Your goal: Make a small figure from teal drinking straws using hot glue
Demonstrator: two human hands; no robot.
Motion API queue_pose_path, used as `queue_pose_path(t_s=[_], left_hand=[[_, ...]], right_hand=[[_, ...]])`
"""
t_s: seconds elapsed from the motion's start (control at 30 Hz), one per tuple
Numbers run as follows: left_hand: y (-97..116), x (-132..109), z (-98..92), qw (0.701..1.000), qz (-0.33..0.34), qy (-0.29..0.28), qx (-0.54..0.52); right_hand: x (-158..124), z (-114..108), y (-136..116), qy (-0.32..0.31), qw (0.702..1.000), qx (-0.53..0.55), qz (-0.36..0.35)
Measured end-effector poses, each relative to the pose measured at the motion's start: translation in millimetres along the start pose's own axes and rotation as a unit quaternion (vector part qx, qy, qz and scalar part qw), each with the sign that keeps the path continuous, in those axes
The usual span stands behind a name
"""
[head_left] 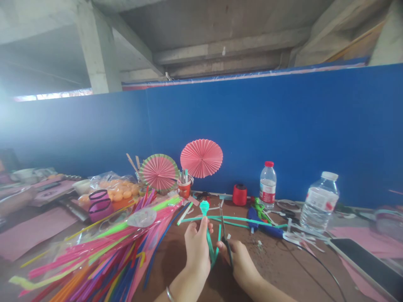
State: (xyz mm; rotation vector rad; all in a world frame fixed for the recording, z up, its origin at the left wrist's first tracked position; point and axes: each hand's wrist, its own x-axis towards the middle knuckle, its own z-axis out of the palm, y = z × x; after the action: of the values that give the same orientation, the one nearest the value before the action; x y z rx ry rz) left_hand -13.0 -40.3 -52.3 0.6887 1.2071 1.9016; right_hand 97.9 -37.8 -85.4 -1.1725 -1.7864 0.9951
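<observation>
My left hand (197,243) pinches a teal pipe cleaner (204,208) whose top is wound into a small bulb. Its tail loops down below my fingers and bends back up toward the right. Held upright in my right hand (242,259) is a pair of dark scissors (223,228), blades pointing away from me, just right of the teal loop. Whether the blades touch the pipe cleaner I cannot tell. Behind both hands, loose teal strips (233,219) lie across the brown table (267,268).
Bagged colourful pipe cleaners (103,243) spread at left. Pink paper fans (201,158) stand by a red cup (184,189) of pens. A blue glue gun (267,228) with a cord, water bottles (268,184), a red jar (239,195) and a phone (371,264) occupy the right.
</observation>
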Motion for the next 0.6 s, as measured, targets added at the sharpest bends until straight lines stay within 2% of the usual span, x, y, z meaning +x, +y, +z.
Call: queue_pose_path(t_s=[0.6], left_hand=[[-0.7, 2.9, -0.9, 1.0, 0.007, 0.0, 0.002]], right_hand=[[1.2, 1.2, 3.4, 0.008, 1.0, 0.002, 0.002]])
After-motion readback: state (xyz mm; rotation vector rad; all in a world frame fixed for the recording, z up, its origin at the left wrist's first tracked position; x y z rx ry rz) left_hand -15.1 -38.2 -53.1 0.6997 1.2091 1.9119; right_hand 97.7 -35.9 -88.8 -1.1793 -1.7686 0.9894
